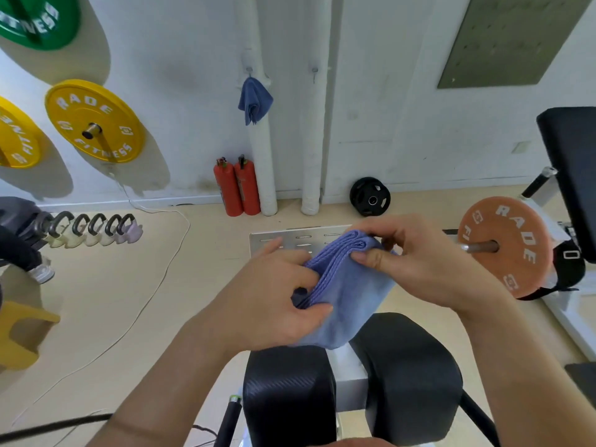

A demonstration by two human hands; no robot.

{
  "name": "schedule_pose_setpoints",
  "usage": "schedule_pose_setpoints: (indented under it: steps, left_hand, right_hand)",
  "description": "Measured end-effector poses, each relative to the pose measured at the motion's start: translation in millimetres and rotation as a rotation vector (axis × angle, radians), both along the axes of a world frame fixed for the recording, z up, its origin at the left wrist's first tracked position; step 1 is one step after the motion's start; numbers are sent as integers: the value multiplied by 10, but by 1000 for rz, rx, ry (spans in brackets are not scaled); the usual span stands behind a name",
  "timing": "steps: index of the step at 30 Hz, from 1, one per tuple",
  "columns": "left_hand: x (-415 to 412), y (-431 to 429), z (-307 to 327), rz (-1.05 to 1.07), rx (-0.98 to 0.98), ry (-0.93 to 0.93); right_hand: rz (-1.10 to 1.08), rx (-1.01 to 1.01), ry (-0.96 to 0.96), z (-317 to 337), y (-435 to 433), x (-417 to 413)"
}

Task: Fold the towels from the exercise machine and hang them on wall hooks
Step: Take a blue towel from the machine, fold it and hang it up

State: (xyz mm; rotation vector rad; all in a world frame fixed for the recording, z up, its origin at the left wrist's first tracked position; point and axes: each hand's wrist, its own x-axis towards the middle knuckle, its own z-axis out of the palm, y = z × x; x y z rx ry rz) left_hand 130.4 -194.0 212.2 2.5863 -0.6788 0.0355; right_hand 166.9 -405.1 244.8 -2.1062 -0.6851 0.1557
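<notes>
Since the fold isn't finished yet, towel in hand [348,285]: lilac-blue, stacked in several layers, held up over the black pads [406,366] of the exercise machine, not resting on them as far as I can tell
left hand [274,301]: thumb on top, fingers curled under, pinching the lower end of the layered edge, I'd guess so the layers don't slide apart
right hand [419,262]: pinching the upper corner of the stack with the thumb pressed on the fold, looks like it's lining the edges up
hung towel [254,100]: one blue one already dangles from the left wall hook [249,70], bunched at a corner
free hook [314,72]: bare, just right of that one, probably where this towel goes
next: my guess, one more tidy pinch, then carry it to the wall
</notes>
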Motion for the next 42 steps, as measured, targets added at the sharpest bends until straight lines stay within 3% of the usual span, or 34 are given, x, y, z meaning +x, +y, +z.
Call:
schedule_pose_setpoints:
  steps: [7, 11, 17, 20, 23, 25, 27, 29, 32, 37, 42]
  left_hand:
    - [-82, 101, 44, 121, -158, -141]
    - [-112, 178, -3, 239, -457, -163]
    - [-149, 144, 0, 486, -979, 42]
    - [-137, 149, -3, 610, -1129, 51]
    - [-165, 168, 46, 589, -1055, -15]
    - [-196, 173, 127, 510, -963, -47]
    - [-206, 171, 200, 446, -850, -71]
    - [-205, 185, 240, 380, -747, -75]
    - [-228, 238, 316, 318, -693, -79]
    - [-326, 460, 224, 279, -856, -79]
    - [-595, 752, -72, 321, -782, 50]
  right_hand:
    - [-204, 176, 10, -3, -103, 3]
    - [-243, 178, 2, 20, -136, 22]
    - [-256, 510, 368, -17, -66, 31]
    - [-240, 537, 477, -53, -7, 16]
    - [-301, 387, 452, -46, 28, 25]
    - [-347, 127, 236, 52, 47, 19]
    - [-230, -121, 45, 216, 151, -36]
    - [-2, -236, 13, 346, 382, -131]
    - [198, -212, -6, 290, 694, -184]
    - [145, -89, -13, 231, 732, -240]
    - [48, 179, 54, 174, 716, -370]
